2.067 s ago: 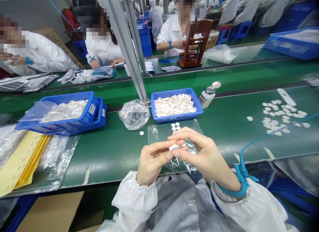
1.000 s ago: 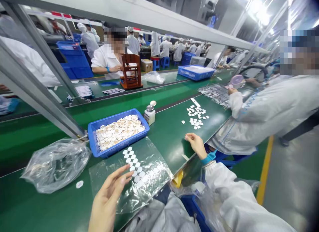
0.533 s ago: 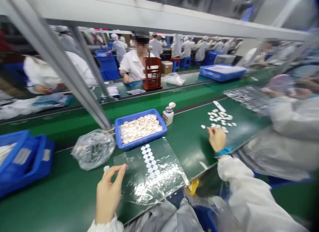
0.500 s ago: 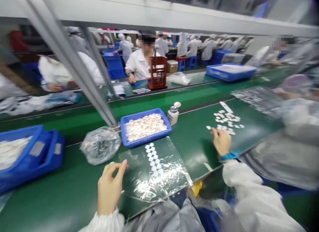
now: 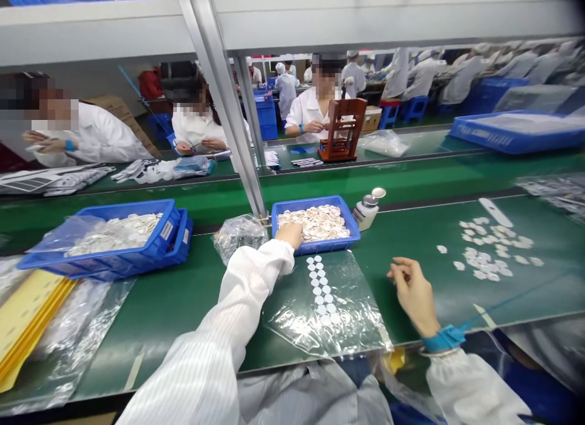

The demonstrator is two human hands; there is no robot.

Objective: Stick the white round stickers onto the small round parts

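My left hand (image 5: pixel 289 235) reaches into the near left corner of a blue tray (image 5: pixel 315 249) filled with round whitish discs (image 5: pixel 322 221). Its fingertips are out of sight among the discs. Above the green work surface, my right hand (image 5: pixel 415 294) hovers with loosely bent fingers apart and nothing visible in them; a blue band (image 5: pixel 443 340) circles that wrist. Between the hands lies a clear plastic sheet (image 5: pixel 354 297) bearing two columns of white round stickers (image 5: pixel 320 289). Right of my right hand, loose white discs (image 5: pixel 487 260) are scattered in a group.
A white bottle with a metal top (image 5: pixel 366 213) stands beside the tray. Crumpled clear plastic (image 5: pixel 240 236) lies left of it. Stacked blue bins (image 5: pixel 132 254) and yellow sheets (image 5: pixel 31 321) are at left. A metal post (image 5: pixel 228 96) rises behind; co-workers sit across the line.
My left hand has moved forward and right from beside the plastic sheet into the disc tray. My right hand has drawn away from the loose discs. The view has turned left.
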